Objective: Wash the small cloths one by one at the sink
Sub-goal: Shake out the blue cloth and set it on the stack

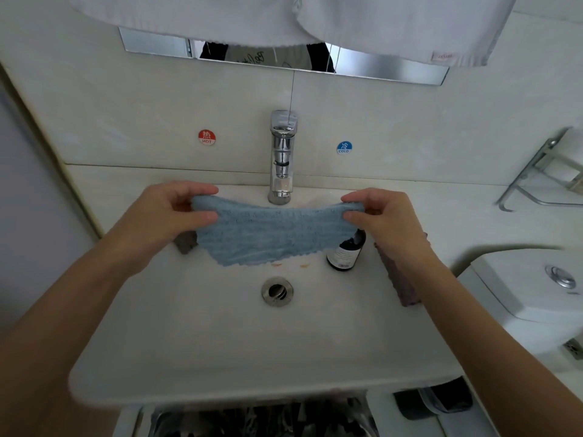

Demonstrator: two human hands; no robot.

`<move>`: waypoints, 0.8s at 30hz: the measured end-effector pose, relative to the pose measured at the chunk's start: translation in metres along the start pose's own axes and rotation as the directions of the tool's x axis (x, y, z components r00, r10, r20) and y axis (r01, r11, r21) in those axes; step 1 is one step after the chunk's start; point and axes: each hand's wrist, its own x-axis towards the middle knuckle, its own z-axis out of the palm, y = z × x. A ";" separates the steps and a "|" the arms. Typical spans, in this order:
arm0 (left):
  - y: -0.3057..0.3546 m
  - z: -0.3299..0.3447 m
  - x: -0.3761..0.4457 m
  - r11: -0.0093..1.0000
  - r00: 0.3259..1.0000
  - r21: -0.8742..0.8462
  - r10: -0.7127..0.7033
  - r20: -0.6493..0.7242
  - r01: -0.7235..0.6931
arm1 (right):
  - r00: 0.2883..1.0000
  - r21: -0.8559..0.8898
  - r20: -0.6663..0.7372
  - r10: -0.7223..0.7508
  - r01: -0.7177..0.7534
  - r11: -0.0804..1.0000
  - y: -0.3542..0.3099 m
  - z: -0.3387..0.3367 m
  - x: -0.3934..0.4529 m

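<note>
The person stands at a white sink (pixel 195 326) and holds a small blue cloth (pixel 268 234) stretched between both hands, above the back part of the basin and just in front of the chrome tap (pixel 281 159). The left hand (pixel 170 212) pinches the left upper corner of the cloth, with the thumb below and the fingers curled over the top edge. The right hand (pixel 383 216) does the same at the right upper corner, thumb and fingers closed on the fabric. The cloth hangs in a shallow curve between the two hands, and its lower wavy edge is free above the basin, not touching the drain (pixel 277 291). I see no water coming from the tap. A dark small bottle (pixel 345 252) with a label stands on the sink at the right, partly hidden behind the cloth and the right hand. A grey-purple cloth (pixel 400 279) lies on the right edge of the sink, under the right forearm. Another dark piece of cloth (pixel 186 242) shows at the left, behind the blue one and near the left wrist; what it is exactly I cannot tell. On the wall there is a red HOT sticker (pixel 207 137) left of the tap and a blue COLD sticker (pixel 344 147) at its right. White towels (pixel 394 23) hang at the top, over a mirror (pixel 378 66). A metal rack (pixel 542 175) is at the far right, and below it a white toilet tank (pixel 536 288).
</note>
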 end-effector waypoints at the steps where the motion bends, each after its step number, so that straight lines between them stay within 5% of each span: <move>1: -0.001 0.000 0.000 0.995 1.000 0.099 0.002 -0.003 -0.002 | 1.000 -0.032 -0.004 -0.015 0.015 0.999 0.001 0.000 0.001; 6: -0.008 0.003 0.004 0.821 0.985 0.561 0.163 -0.049 -0.108 | 0.999 -0.168 0.005 -0.040 0.040 0.985 0.000 0.003 0.000; 14: -0.004 -0.003 0.009 0.786 0.990 0.603 0.125 0.063 -0.138 | 0.996 -0.330 0.024 -0.088 0.091 0.940 -0.003 -0.002 -0.002; 17: 0.003 -0.004 0.010 0.865 0.996 0.493 0.071 0.062 -0.093 | 0.995 -0.151 0.097 -0.006 0.020 0.988 -0.004 -0.006 -0.003; 20: 0.009 -0.005 0.007 0.991 0.992 0.105 -0.089 0.091 0.079 | 0.966 0.258 0.225 0.128 -0.186 0.948 -0.005 -0.011 -0.006; 24: 0.006 0.001 0.007 0.959 0.964 -0.144 -0.224 0.142 0.244 | 0.936 0.299 0.285 0.209 -0.294 0.908 -0.001 -0.012 -0.007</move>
